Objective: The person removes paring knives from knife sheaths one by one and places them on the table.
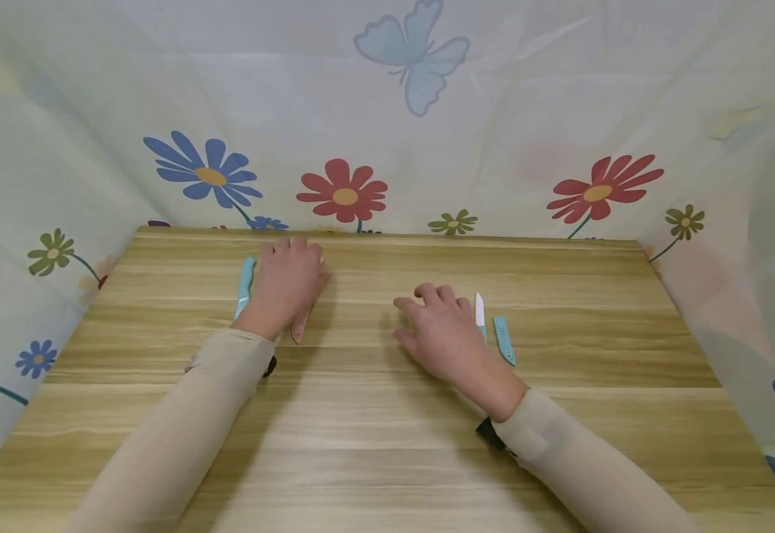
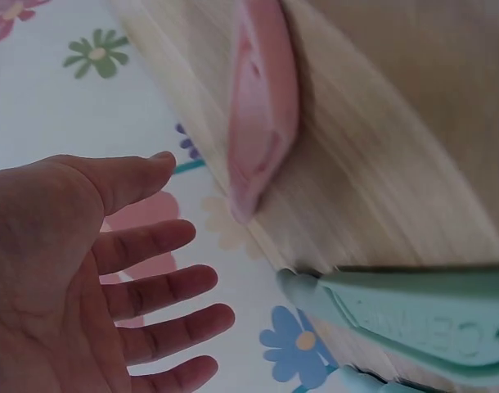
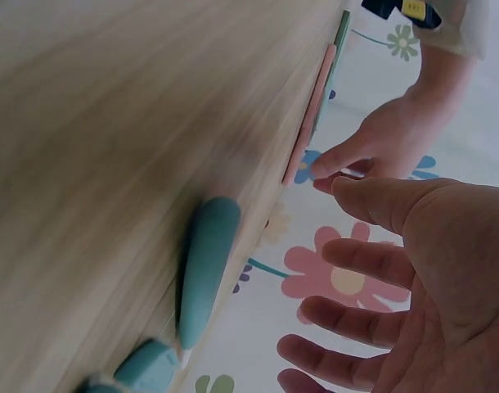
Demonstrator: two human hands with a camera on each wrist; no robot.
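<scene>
On the table (image 1: 374, 444), a knife (image 1: 480, 311) lies just left of a sheath (image 1: 503, 341).

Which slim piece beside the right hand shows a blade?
The slim light-blue knife, white blade bare, nearer the right hand; the light-blue tapered sheath farther right shows no blade.

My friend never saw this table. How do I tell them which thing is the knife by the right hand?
Look at the right half of the wooden table and find the person's right hand. The knife lies just right of it, before a turquoise sheath. Unlike that sheath, it has a bare, whitish, pointed blade.
</scene>
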